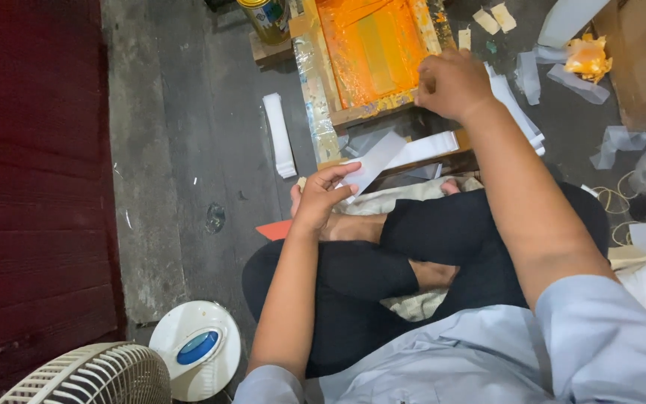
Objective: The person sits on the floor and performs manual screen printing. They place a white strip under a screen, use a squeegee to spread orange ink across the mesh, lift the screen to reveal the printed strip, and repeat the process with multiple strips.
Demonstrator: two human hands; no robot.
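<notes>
Pinched in the left hand's [321, 196] grip is a white paper strip [371, 166], held above the crossed legs. Right hand [450, 81] closes on the orange-inked screen frame's [371, 49] near edge. Printing seems between strips; placing this one needs careful alignment.

Left hand [321, 196] pinching white strip [371, 163]

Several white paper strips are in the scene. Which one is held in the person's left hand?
The strip pinched by the left hand above the knee, slanting toward the orange frame. The others lie on the floor.
</notes>
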